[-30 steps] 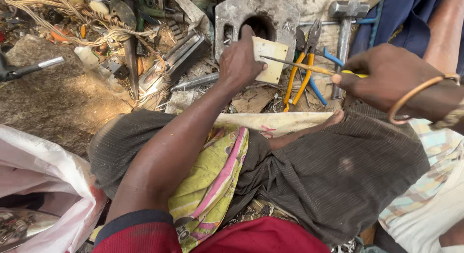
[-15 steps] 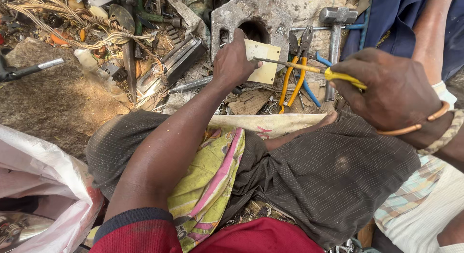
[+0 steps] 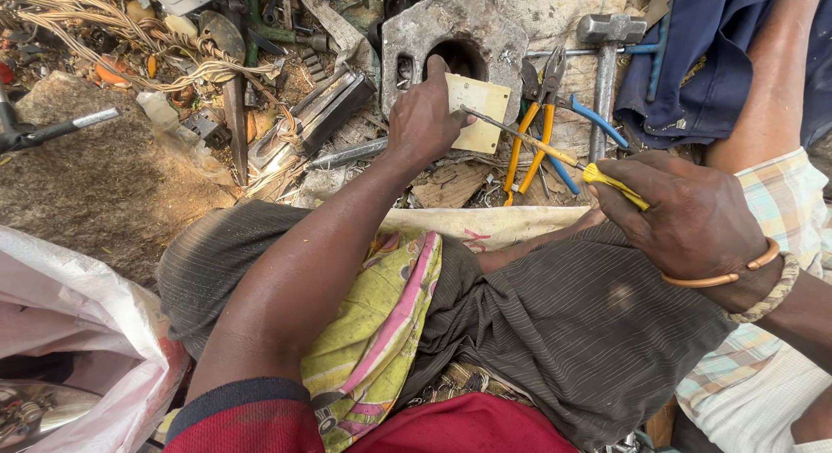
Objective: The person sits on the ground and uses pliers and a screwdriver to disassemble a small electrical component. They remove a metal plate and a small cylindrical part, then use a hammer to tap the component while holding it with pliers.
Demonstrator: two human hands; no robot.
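Now left fingers (image 3: pixel 442 115) pinch the pale board (image 3: pixel 478 113).

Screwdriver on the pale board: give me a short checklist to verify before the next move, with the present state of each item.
1. Left hand grips the pale board: ok, fingers wrap its left edge.
2. Right hand closed on the yellow-handled screwdriver: ok.
3. Screwdriver tip on the board: ok, it meets the board beside the left fingers; the exact spot is too small to tell.
4. Tip clear of the left fingers: not ok, very close.
5. Board backed by the grey metal block: cannot tell whether it touches.
6. Orange-handled pliers out of the shaft's way: cannot tell, they lie right under it.
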